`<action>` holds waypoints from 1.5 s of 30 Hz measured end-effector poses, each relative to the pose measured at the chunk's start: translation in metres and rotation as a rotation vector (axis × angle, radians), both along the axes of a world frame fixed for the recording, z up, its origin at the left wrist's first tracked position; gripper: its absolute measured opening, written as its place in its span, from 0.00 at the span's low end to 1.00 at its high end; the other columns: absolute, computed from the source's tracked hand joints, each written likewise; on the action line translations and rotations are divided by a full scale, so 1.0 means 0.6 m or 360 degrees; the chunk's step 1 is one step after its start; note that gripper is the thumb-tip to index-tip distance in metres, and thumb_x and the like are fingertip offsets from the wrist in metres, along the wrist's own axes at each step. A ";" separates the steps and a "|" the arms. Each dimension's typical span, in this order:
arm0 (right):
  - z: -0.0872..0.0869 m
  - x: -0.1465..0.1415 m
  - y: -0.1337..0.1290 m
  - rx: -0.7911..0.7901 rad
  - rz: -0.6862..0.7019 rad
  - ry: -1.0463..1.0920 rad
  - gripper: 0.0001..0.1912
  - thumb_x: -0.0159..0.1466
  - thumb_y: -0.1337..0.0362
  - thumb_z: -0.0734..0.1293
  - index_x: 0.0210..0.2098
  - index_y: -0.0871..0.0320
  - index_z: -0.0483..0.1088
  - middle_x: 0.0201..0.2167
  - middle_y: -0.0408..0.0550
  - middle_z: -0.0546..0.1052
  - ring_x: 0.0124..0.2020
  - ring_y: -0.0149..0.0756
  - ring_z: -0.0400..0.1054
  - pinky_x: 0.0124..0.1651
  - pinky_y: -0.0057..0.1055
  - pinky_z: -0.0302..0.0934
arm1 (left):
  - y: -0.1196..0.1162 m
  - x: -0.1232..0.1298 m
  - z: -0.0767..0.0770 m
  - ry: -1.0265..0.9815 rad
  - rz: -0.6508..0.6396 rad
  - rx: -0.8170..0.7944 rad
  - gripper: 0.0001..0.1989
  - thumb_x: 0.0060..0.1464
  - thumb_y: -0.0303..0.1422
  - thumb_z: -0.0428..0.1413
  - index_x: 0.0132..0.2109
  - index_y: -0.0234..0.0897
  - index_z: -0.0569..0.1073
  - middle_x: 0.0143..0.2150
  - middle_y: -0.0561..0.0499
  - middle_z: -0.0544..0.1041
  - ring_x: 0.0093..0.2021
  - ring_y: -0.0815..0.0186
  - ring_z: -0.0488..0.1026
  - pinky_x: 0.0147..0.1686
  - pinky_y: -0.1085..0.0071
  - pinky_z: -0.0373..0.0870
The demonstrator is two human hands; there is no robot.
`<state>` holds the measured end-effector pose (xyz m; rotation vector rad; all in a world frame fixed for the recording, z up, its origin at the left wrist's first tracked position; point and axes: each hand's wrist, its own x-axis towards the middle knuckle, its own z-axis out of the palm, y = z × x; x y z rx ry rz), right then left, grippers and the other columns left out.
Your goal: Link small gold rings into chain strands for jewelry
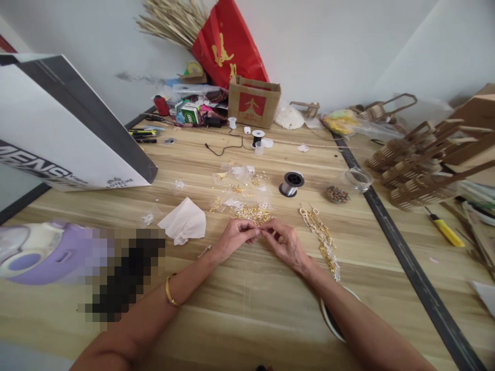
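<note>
My left hand (240, 236) and my right hand (283, 241) meet over the middle of the table, thumbs and fingertips pinched close together. Whatever sits between the fingertips is too small to make out. Just beyond them lies a pile of gold and clear beads (251, 212), with small plastic bags of beads (237, 180) behind it. To the right of my right hand stretch several finished-looking beaded strands (323, 237) in gold and clear. A spool of thin wire (291, 184) stands farther back on that side.
A crumpled tissue (184, 220) lies left of my hands. On the right are a clear jar on its side (358, 180) spilling dark beads (337, 194), a yellow-handled tool (446, 231) and small wooden baskets (410, 178). A large white box (65, 129) stands left; a round-rimmed object (324, 314) sits under my right forearm.
</note>
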<state>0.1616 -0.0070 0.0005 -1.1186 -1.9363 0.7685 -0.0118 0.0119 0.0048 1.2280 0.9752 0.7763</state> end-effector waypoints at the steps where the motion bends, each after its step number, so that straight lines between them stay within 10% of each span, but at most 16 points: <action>1: 0.000 0.000 0.000 0.0012 0.0006 -0.0003 0.08 0.64 0.63 0.61 0.37 0.58 0.71 0.29 0.47 0.74 0.26 0.30 0.66 0.25 0.25 0.59 | 0.000 0.000 0.001 -0.0008 0.0012 -0.0016 0.12 0.45 0.37 0.60 0.28 0.30 0.74 0.21 0.53 0.70 0.23 0.73 0.65 0.25 0.76 0.63; 45: -0.006 -0.001 0.000 0.0102 -0.0014 0.0084 0.05 0.64 0.65 0.63 0.35 0.57 0.71 0.27 0.45 0.74 0.27 0.31 0.67 0.28 0.26 0.59 | -0.003 0.002 0.006 0.0012 0.0208 0.0146 0.10 0.42 0.35 0.62 0.28 0.31 0.74 0.23 0.53 0.72 0.24 0.73 0.66 0.25 0.77 0.61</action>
